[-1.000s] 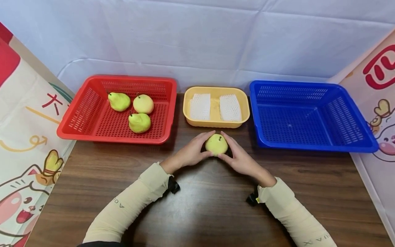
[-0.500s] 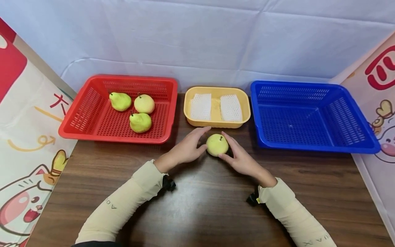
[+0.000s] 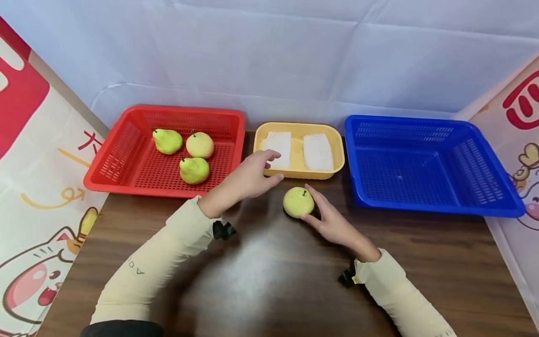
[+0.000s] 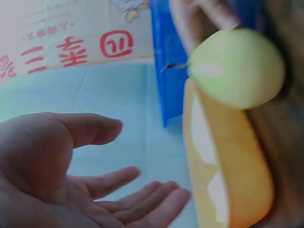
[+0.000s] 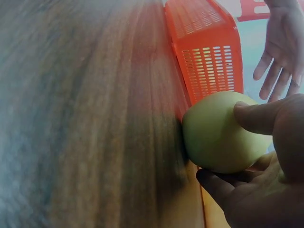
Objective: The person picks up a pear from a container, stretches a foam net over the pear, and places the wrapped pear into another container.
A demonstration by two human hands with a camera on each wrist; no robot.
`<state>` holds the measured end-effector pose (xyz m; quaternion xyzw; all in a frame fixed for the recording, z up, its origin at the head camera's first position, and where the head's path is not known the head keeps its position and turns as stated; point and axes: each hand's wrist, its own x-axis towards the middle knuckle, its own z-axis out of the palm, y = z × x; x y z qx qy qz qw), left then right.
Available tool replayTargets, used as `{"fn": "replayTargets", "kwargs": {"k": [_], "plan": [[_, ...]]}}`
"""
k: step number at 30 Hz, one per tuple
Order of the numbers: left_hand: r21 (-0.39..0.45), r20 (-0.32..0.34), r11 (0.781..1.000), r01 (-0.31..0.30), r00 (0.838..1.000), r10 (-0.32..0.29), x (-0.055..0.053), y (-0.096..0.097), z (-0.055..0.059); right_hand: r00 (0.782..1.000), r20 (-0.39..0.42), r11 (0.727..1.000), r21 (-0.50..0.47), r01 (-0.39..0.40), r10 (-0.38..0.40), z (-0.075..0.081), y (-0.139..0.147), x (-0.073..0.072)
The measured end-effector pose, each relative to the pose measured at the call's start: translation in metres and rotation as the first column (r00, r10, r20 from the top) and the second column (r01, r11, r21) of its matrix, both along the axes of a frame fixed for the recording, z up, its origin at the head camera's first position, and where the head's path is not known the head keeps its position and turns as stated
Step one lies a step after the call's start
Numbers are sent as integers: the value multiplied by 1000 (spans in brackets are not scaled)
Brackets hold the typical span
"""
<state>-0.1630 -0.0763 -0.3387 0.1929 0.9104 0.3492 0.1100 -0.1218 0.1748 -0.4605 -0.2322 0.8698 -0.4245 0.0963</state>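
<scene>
A round yellow-green pear [image 3: 298, 202] stands on the wooden table with its stem up. My right hand [image 3: 332, 224] grips its right side between thumb and fingers; the right wrist view shows the thumb [image 5: 256, 118] against the skin. Reaching over the front left rim of a yellow tray [image 3: 297, 152], my left hand [image 3: 250, 174] holds nothing, its fingers spread and slightly bent in the left wrist view. In that tray lie two white foam net sleeves; the left foam sleeve [image 3: 283, 145] is partly covered by my fingers, while the right foam sleeve [image 3: 317, 152] shows fully.
At the left, a red basket [image 3: 139, 191] contains two green pears [image 3: 194, 171] and a rounder yellowish fruit [image 3: 200, 145]. To the right of the tray is a blue basket [image 3: 435, 208] with nothing visible inside. A white cloth backdrop [image 3: 269, 61] rises behind.
My left hand has let go of the pear and moved left and forward to the tray. The right hand keeps its grip on the pear. The head view has shifted slightly.
</scene>
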Motion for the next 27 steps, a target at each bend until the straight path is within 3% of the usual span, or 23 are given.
{"fn": "replayTargets", "kwargs": {"k": [4,8,12,18,21,27], "plan": [[-98,50,994,-38,998,43,-15,2,14,1000,-2,1000,-2,0,0,-1,2,2],[-219,81,974,-62,993,81,-33,9,24,1000,-7,1000,-4,-1,1,-1,2,2],[-292,110,954,-65,989,102,-54,17,28,1000,-9,1000,-1,-4,4,-1,1,1],[-319,131,942,-106,979,154,-81,21,28,1000,-8,1000,13,-9,9,1,-1,-2],[-314,192,941,-122,963,189,-91,20,26,1000,-1,1000,20,-6,6,2,0,-2],[-292,346,946,-141,907,241,-102,23,18,1000,15,1000,23,-3,3,4,0,1]]}}
